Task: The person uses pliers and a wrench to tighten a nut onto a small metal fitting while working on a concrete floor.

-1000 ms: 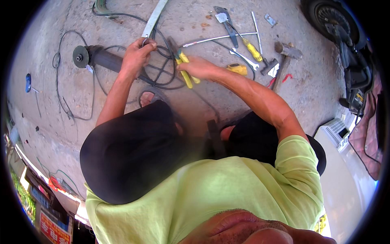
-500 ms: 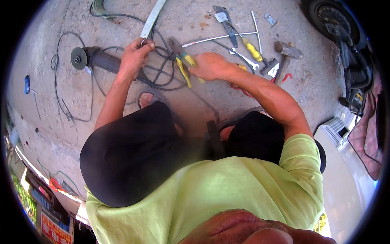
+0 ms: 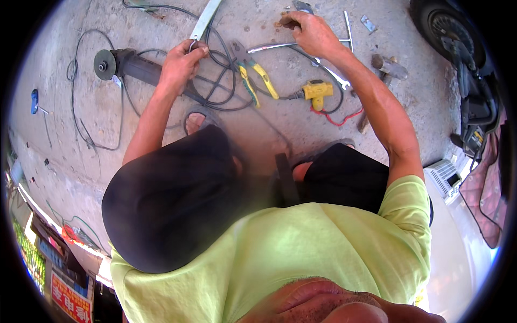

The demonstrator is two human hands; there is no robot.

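Observation:
My left hand (image 3: 182,65) is closed on the lower end of a pale flat metal strip (image 3: 205,19); a small metal ring shows at its fingers. Behind that wrist lies an angle grinder (image 3: 141,70) with a grey disc. My right hand (image 3: 314,33) is stretched forward with bent fingers, beside the top of a dark flat metal bar (image 3: 302,6); nothing shows in it. Between my hands, yellow-handled pliers (image 3: 262,78) lie on the concrete with handles spread. A T-shaped metal rod (image 3: 280,47) passes behind my right hand.
Black cable (image 3: 218,110) loops around the grinder. Right of the pliers are a yellow connector (image 3: 318,90), a red wire (image 3: 340,123), a wrench (image 3: 341,82) and a wooden-handled hammer (image 3: 390,67). A vehicle wheel (image 3: 446,24) stands far right. My sandalled feet (image 3: 195,121) flank the near floor.
My right hand has let go of the pliers, which now lie on the ground, and has moved forward and right. The yellow connector has come into sight. My left hand keeps the strip.

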